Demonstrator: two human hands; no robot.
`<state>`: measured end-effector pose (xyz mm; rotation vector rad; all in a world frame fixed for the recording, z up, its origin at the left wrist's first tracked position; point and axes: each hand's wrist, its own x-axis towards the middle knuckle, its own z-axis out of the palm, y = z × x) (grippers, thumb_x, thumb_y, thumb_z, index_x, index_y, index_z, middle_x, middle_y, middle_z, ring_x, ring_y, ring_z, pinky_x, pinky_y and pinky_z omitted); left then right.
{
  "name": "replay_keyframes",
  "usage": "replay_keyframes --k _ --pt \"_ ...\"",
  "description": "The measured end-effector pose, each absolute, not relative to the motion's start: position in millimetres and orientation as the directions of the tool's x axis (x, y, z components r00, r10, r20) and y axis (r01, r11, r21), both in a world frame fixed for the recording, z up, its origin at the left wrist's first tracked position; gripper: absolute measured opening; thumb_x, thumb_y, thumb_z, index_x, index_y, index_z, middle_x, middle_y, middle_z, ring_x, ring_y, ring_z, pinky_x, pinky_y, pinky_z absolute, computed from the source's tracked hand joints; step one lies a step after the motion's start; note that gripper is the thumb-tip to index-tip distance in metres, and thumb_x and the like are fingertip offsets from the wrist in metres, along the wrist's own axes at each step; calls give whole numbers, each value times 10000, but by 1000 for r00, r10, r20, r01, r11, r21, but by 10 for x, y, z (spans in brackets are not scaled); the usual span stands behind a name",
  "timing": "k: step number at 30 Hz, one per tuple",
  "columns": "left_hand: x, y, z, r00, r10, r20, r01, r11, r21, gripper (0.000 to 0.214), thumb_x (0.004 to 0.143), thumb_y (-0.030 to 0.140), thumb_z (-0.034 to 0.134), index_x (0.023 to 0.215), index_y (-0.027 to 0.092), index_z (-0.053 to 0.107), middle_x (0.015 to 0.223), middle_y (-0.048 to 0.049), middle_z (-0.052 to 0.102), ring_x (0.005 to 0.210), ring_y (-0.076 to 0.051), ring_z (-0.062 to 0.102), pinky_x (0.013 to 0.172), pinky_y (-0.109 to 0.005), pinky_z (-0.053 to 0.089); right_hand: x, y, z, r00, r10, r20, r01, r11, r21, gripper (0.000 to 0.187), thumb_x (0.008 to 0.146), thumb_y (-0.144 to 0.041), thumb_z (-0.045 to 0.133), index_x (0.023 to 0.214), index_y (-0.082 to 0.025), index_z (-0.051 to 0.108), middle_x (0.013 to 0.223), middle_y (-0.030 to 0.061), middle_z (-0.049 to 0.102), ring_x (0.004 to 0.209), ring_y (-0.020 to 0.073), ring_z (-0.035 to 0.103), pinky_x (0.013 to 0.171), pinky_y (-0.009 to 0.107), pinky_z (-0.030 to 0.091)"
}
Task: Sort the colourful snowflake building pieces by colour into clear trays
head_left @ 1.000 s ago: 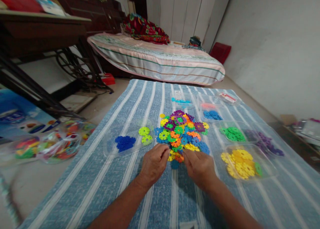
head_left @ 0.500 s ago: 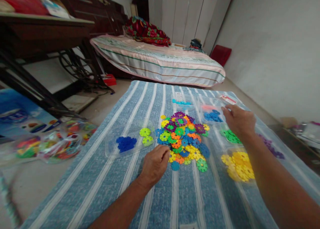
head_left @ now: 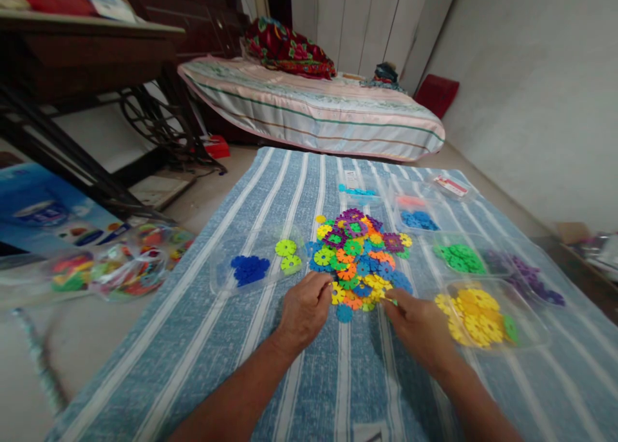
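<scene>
A pile of notched plastic flower discs [head_left: 360, 252], in purple, yellow, green, orange and blue, lies mid-cloth. My left hand [head_left: 305, 305] is closed at the pile's near left edge; whatever its fingers hold is hidden. At the near right edge, my right hand [head_left: 419, 326] has thumb and fingers pinched together on a disc, of which only a sliver shows. To the left, a clear tray [head_left: 217, 278] contains dark blue discs [head_left: 250, 269] and two lime discs [head_left: 288, 254]. Yellow discs [head_left: 476, 314] and a green one [head_left: 510, 328] sit in a clear tray on the right.
Further clear trays hold green discs [head_left: 461, 258], purple pieces [head_left: 533, 280], blue discs [head_left: 419, 220] and light blue pieces [head_left: 358, 191]. A lidded box with a label [head_left: 451, 186] stands at the far right corner. Bags of colourful pieces [head_left: 130, 268] lie left of the striped cloth [head_left: 251, 358].
My right hand has come back from the far right trays to the pile's near right edge and pinched there. My left hand stays closed beside the pile. The view has shifted slightly.
</scene>
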<state>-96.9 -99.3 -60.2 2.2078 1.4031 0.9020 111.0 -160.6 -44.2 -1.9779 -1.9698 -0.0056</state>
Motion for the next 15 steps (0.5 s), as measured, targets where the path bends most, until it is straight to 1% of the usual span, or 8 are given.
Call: replay_keyframes --k 4,8,12,15 --pt "-964 -993 -601 281 901 330 675 -430 600 169 859 186 419 829 192 586 760 -12 591 723 -137 566 638 -238 421 1110 -1655 -472 21 974 224 976 29 -216 295 904 -369 417 882 -236 679 553 1 670 512 164 644 470 230 292" --pt "-960 -992 -598 266 904 334 679 -422 601 165 850 178 421 816 189 582 773 -18 590 732 -141 559 651 -248 430 1006 -1646 -456 -24 979 202 976 67 -209 249 889 -307 439 899 -244 679 594 -2 688 531 154 646 476 227 304" --pt "-959 -986 -606 258 907 333 677 -416 607 145 836 183 446 858 194 588 825 -23 607 736 -140 563 674 -257 448 861 -1539 -455 -89 976 199 983 118 -140 257 884 -272 451 1038 -252 656 679 21 714 566 164 651 487 231 333" --pt "-961 -981 -618 259 907 333 676 -416 608 138 830 187 459 870 194 591 852 -26 615 739 -142 571 672 -257 458 801 -1429 -484 -144 975 167 984 159 -79 252 881 -243 458 1047 -227 647 688 38 711 556 179 646 463 249 312"
